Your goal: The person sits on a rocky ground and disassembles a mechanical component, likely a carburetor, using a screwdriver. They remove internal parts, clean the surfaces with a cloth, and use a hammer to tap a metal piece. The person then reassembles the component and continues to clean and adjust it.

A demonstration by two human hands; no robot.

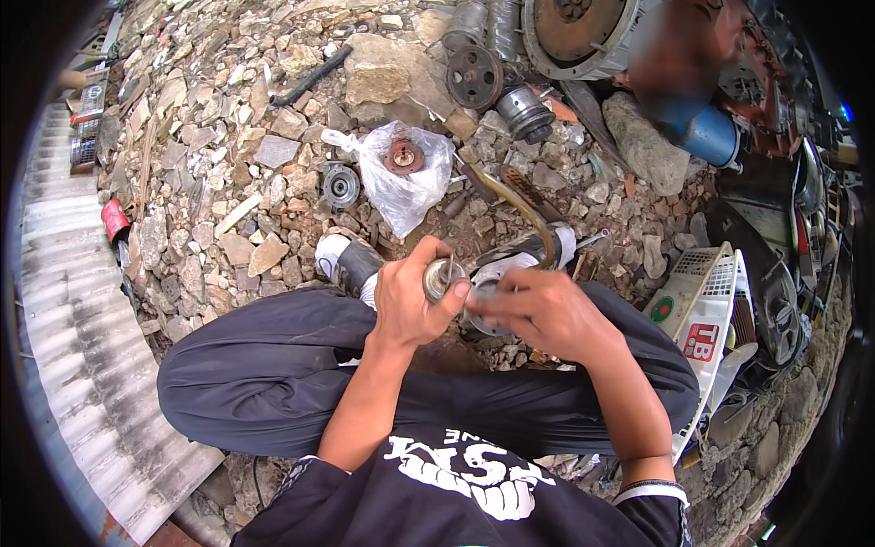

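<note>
My left hand is closed around a small round metal part with a thin pin standing up from its face. Close to its right is my right hand, its fingers smeared by motion, so their grip cannot be made out. Under those fingers, between my feet, a grey round metal piece shows in part. Beyond my hands, a rusty round part lies on a clear plastic bag. A grey pulley-like ring rests on the stones to the bag's left.
Loose stones cover the ground. A brown hose curves beside my right shoe. At far right stand a white plastic crate and a blue cylinder. A pulley lies ahead; corrugated sheeting runs along the left.
</note>
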